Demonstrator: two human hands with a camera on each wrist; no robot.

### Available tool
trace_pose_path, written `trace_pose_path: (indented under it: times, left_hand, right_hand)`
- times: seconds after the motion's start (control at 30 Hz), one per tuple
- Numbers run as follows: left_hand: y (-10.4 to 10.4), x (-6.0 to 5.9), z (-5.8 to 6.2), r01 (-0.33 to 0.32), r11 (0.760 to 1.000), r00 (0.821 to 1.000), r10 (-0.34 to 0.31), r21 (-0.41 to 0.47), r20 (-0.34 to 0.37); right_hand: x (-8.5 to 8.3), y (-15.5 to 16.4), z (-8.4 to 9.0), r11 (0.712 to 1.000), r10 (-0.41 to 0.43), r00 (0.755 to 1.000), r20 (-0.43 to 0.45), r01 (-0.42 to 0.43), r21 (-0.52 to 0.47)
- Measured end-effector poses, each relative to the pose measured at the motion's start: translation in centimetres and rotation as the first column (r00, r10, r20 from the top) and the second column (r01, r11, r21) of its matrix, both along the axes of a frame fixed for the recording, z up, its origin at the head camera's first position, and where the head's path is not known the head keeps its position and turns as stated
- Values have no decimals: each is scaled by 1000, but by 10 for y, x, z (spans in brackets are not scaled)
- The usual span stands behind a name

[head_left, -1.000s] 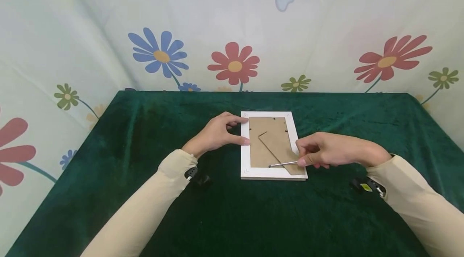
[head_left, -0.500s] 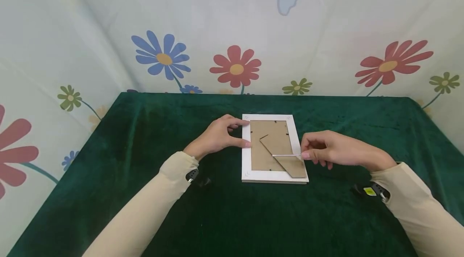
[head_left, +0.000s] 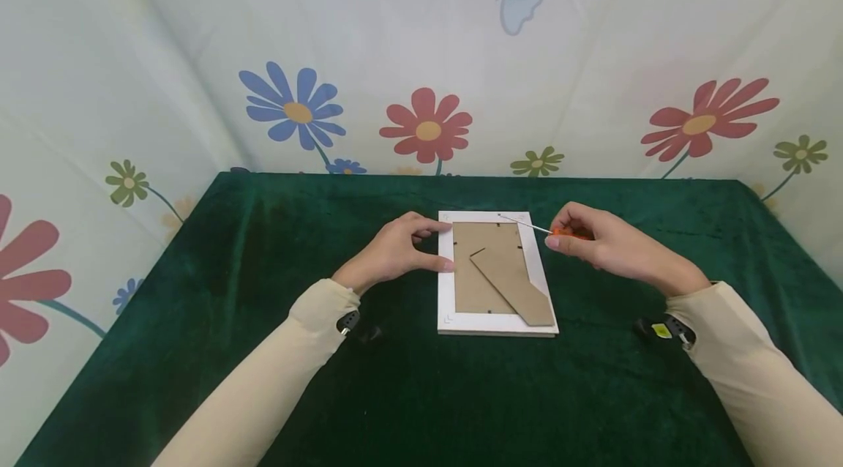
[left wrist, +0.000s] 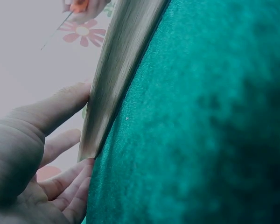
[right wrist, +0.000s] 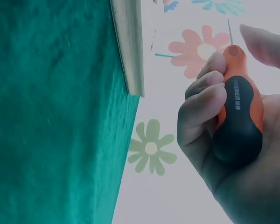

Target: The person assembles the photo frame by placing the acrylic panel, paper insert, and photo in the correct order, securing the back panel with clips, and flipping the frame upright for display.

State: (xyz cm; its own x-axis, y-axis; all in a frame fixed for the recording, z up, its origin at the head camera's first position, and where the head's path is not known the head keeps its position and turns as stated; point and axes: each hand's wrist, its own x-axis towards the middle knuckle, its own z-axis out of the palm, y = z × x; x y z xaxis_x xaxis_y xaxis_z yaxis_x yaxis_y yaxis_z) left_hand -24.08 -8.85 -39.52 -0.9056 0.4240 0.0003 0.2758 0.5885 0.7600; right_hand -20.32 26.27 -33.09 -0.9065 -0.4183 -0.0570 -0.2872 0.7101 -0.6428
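Note:
A white picture frame (head_left: pixel 446 295) lies face down, showing its brown backing board (head_left: pixel 470 288) and an angled stand leg (head_left: pixel 520 291). Small dark tabs dot the edges of the backing. My left hand (head_left: pixel 400 251) rests its thumb and forefinger on the frame's left border; other fingertips touch the side near a corner in the left wrist view. My right hand (head_left: pixel 609 244) grips a screwdriver with an orange and black handle (right wrist: pixel 238 112), fingers curled round it. Its thin shaft (head_left: pixel 527 224) reaches over the frame's top border, tip close to the top tab.
Dark green velvet cloth (head_left: pixel 395 394) covers the table beneath the frame. Behind it hangs a white curtain (head_left: pixel 369 20) printed with flowers and a butterfly. Wrist cameras (head_left: pixel 661 330) are strapped at both cuffs.
My right hand has moved the screwdriver from the frame's lower part, across the stand leg, up to the top border. The left hand and the frame stay in place.

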Motion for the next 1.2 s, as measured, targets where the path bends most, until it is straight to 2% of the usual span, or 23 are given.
trace_pose_path:
  times: [0.2,0.6,0.87,1.2]
  left_hand:
    - [0,0,-1,1,1000,1000,-1,4,0]
    - [0,0,-1,-7,1000,1000,7,6,3]
    - [0,0,-2,-3,1000,1000,3,6,-3]
    - [0,0,-3,-13,1000,1000,13,5,7]
  right_hand:
    - [-11,5,0,997,-62,996,-59,64,31]
    - [-30,10,4,993,-78,976,-202,94,68]
    - [-40,7,6,989,-149,963,-223,148,-23]
    - [-56,-1,14,962,-270,939,-212,253,-105]
